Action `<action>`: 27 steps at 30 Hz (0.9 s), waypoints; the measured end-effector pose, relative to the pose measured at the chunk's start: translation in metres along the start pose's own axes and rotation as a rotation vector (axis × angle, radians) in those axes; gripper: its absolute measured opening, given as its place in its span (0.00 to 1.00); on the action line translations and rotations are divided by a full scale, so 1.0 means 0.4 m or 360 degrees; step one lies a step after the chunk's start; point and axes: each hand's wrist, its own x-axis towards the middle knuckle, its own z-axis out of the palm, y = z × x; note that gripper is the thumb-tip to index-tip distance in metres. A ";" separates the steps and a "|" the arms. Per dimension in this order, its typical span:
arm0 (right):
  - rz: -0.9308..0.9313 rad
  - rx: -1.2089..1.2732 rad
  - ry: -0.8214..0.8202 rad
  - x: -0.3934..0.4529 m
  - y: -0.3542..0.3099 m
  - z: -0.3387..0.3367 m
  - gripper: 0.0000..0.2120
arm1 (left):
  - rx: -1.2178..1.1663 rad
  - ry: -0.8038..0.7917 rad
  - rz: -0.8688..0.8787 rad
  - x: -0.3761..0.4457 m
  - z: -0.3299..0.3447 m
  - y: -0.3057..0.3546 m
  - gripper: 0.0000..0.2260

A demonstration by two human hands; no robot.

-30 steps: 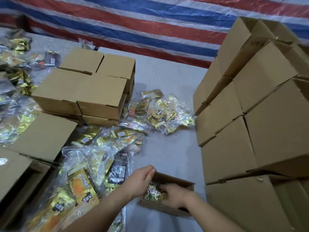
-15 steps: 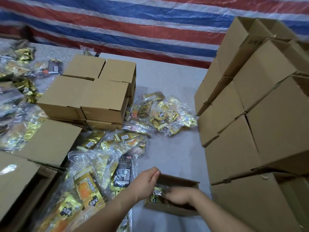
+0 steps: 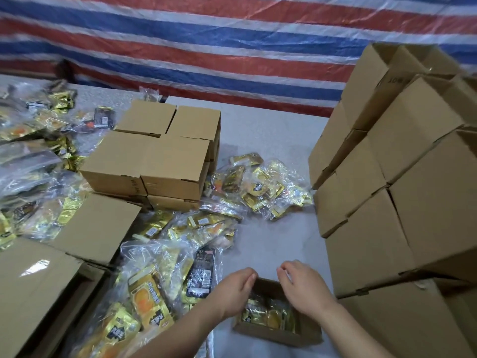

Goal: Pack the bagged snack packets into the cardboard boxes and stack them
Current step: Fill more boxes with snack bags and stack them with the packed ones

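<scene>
A small open cardboard box [image 3: 278,337] sits on the grey table near the bottom centre. A clear bag of gold snack packets [image 3: 268,315] lies inside it. My left hand [image 3: 233,293] hovers over the box's left rim with fingers loosely curled, holding nothing. My right hand [image 3: 303,286] is raised above the box's far right corner, fingers bent and apart, also holding nothing. More bagged snack packets [image 3: 165,275] lie heaped to the left of the box.
A tall stack of closed boxes [image 3: 402,208] fills the right side. A lower block of closed boxes [image 3: 160,156] stands at centre left, with another bagged heap [image 3: 260,187] beside it. Larger cartons [image 3: 38,285] sit at the left. A striped tarp [image 3: 206,42] hangs behind.
My right hand has lifted out of the box, leaving the snack bag inside. Both hands now hover above the box rim. The view has tilted slightly.
</scene>
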 end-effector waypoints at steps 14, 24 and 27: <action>0.0061 -0.0014 0.0035 -0.007 0.036 0.072 0.18 | 0.1473 -0.0296 0.0172 -0.120 -0.310 -0.153 0.31; 0.0037 0.0013 0.0171 0.003 0.018 0.040 0.19 | 0.2367 -0.0964 0.0064 -0.152 -0.342 -0.338 0.51; 0.0044 0.0024 0.0224 0.008 0.024 0.048 0.21 | 0.2313 -0.0913 0.0011 -0.153 -0.310 -0.360 0.54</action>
